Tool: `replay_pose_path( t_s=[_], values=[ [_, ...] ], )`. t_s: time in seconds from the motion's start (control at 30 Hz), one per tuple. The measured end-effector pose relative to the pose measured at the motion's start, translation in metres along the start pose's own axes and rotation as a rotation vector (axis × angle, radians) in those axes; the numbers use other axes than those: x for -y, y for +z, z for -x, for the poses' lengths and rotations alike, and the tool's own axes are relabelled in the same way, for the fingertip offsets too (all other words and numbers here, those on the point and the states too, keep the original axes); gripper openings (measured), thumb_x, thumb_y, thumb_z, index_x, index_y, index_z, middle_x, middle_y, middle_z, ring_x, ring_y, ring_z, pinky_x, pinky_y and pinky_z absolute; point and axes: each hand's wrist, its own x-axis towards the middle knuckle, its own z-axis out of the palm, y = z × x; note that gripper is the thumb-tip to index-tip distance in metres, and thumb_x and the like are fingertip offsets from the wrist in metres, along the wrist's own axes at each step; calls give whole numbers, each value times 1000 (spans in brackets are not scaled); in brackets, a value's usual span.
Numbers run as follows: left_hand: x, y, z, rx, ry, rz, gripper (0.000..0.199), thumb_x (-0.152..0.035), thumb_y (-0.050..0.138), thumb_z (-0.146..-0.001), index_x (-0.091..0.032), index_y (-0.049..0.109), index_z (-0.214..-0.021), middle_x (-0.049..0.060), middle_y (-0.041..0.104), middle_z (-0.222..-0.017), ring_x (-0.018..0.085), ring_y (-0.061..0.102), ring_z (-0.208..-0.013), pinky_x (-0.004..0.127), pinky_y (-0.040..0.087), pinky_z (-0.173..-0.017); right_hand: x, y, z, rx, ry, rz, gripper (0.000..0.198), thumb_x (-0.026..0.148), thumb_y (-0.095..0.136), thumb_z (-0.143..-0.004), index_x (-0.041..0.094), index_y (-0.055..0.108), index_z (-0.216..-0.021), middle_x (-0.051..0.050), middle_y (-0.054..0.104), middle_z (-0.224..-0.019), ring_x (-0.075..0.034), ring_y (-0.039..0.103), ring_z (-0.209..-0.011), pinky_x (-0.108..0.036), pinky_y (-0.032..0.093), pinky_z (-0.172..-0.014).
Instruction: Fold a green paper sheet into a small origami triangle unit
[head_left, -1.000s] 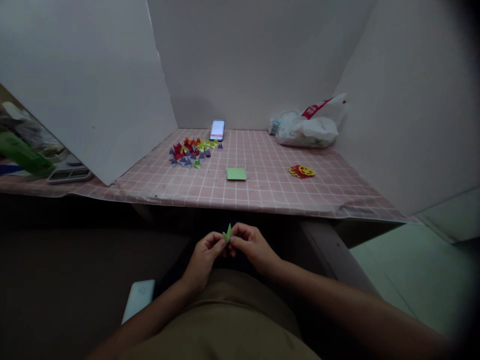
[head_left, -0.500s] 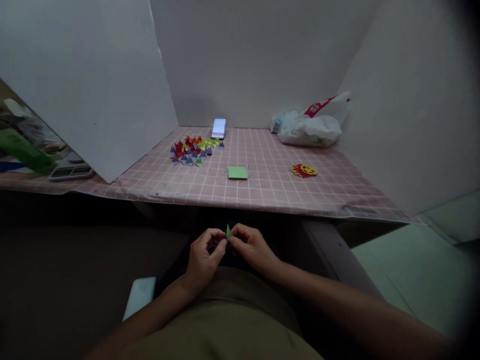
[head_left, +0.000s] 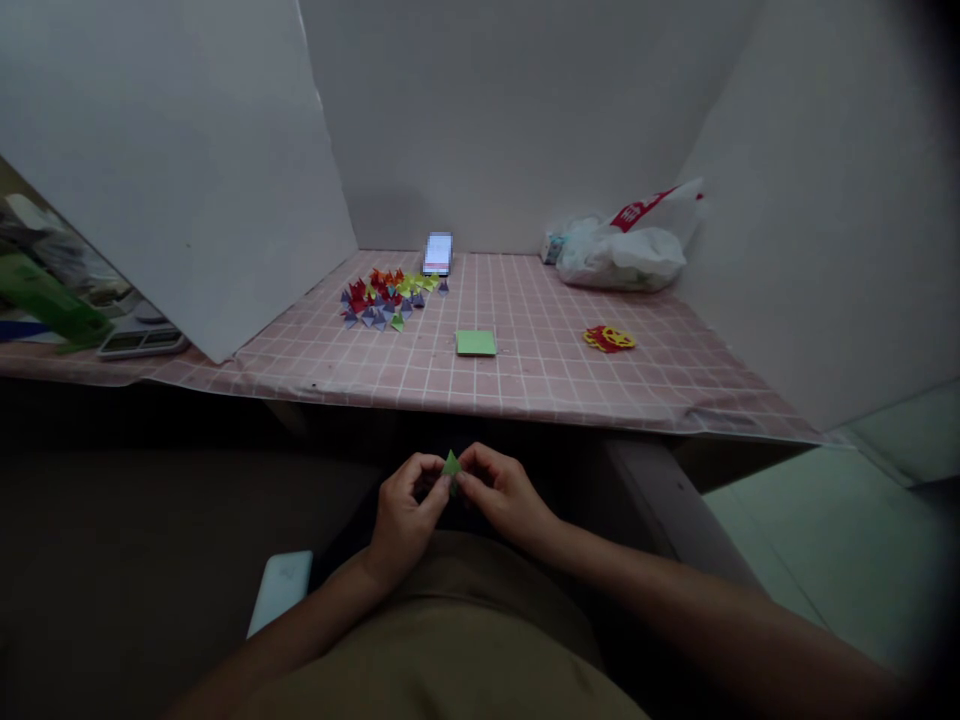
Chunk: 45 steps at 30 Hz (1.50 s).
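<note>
A small folded green paper with a pointed top is pinched between my two hands, over my lap and below the table's front edge. My left hand grips its left side with thumb and fingers. On the right side, the thumb and index finger of my right hand close on it. Its lower part is hidden by my fingertips. A stack of square green paper lies on the table ahead. Farther left sits a cluster of small folded paper pieces in red, orange, yellow, purple and green.
A lit phone leans at the back wall. Red and yellow cut-out shapes lie right on the pink checked tablecloth. A white plastic bag stands behind them. White panels flank the table; a scale is at left, a white slab beside me.
The green folded paper has turned between my fingers, so a wider triangular face shows instead of a narrow edge. Both hands stay in nearly the same place.
</note>
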Motion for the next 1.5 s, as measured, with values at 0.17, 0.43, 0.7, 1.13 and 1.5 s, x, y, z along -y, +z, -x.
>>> replay_pose_path(
  t_s=[0.17,0.43,0.7,1.13,1.5],
  values=[
    [-1,1,-1,3,-39,71,10,-27,61,-84,-18,62,-88,2,65,-80,15,60,-72,25,48,-66,-2,1,-1,3,-7,-88,3,20,58,-78,20,55,-79,4,53,-66,-11,49,-59,-25,40,-57],
    [-8,-1,-4,23,-138,320,9,-25,63,-78,-17,62,-82,-1,63,-71,13,58,-65,24,48,-63,3,0,0,16,-11,-135,6,18,56,-78,19,61,-75,2,57,-65,-11,52,-58,-25,42,-58],
    [-9,-3,-4,35,-128,342,6,-23,60,-79,-17,62,-80,0,63,-72,14,57,-67,25,47,-65,1,-3,1,18,-140,-5,14,14,52,-84,19,62,-75,0,57,-71,-13,55,-65,-27,43,-63],
    [-3,1,-4,-79,-88,313,12,-25,66,-80,-18,59,-87,-2,61,-77,11,58,-69,22,48,-65,-1,-2,2,15,-120,-112,7,24,54,-89,20,56,-95,1,58,-76,-13,57,-67,-28,46,-65],
    [1,1,-1,-58,-48,221,13,-25,65,-82,-18,61,-92,1,64,-81,14,61,-74,24,49,-67,1,0,1,-17,-48,-83,15,28,60,-86,18,58,-77,2,58,-64,-12,54,-60,-26,42,-60]
  ],
)
